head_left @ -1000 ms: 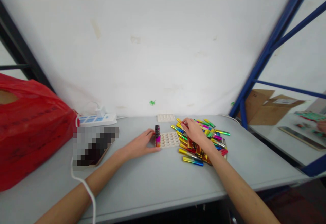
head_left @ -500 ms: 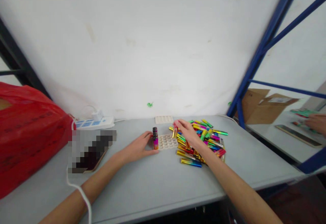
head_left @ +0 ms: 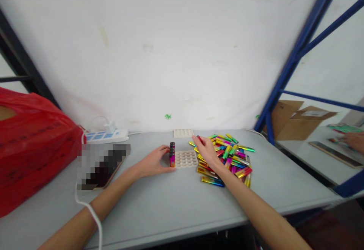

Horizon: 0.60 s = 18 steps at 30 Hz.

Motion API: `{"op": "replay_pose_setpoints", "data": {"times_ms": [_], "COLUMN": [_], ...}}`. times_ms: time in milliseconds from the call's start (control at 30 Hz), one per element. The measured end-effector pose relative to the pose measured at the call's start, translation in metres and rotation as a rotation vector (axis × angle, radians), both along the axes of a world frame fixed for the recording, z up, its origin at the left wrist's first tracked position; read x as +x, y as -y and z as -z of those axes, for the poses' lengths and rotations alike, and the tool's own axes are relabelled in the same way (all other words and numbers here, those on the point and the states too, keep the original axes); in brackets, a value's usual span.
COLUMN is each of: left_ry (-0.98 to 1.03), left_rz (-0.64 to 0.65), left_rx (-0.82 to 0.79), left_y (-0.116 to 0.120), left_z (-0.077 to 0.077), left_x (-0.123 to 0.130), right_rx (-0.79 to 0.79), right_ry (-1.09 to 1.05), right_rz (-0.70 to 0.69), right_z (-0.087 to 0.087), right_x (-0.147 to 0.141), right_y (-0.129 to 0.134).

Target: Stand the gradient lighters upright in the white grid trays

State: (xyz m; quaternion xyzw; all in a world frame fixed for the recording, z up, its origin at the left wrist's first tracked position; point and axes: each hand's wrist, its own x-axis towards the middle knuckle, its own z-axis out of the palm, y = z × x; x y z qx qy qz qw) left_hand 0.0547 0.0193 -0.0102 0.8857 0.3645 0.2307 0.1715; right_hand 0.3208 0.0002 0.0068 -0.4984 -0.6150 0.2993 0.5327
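A red lighter is pinched at the fingertips of the right hand, held just above the near-left edge of a heap of lighters in gold, green, pink and blue that sprawls over the grey table. The hand's fingers are closed together on the lighter, though at this distance the exact grip is hard to make out; the piece shows only as a small red tip poking out beyond the fingers, pointing toward the wall.

Just to the left of that hand lies a white tray with rows of round sockets, flat on the table and touching the pile's left fringe. A short row of standing lighters, dark on top and pink to orange below, fills the tray's left edge. The left hand rests on the table against that row, fingers loosely curled and spread, thumb side touching the standing pieces, clamped on nothing.

A second white tray lies farther back by the wall. A white power strip sits to the left rear, its cable trailing across the left forearm. A red plastic bag bulks at the far left. Another person's hand shows at the right edge over a neighbouring table.
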Motion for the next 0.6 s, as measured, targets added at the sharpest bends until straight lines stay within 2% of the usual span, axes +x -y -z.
{"op": "replay_pose_setpoints", "data": {"times_ms": [267, 500, 600], "left_ry": [0.035, -0.033, -0.035], "left_rz": [0.002, 0.066, 0.082], "left_rx": [0.037, 0.003, -0.015], "left_y": [0.001, -0.001, 0.0], "left_z": [0.016, 0.008, 0.005], "left_x": [0.003, -0.001, -0.002], "right_rx": [0.084, 0.229, 0.277], "right_ry": [0.256, 0.479, 0.599], "right_rz": [0.11, -0.099, -0.109], "right_z": [0.007, 0.004, 0.004], "right_x": [-0.003, -0.008, -0.01], "right_y": [0.0, 0.008, 0.008]}}
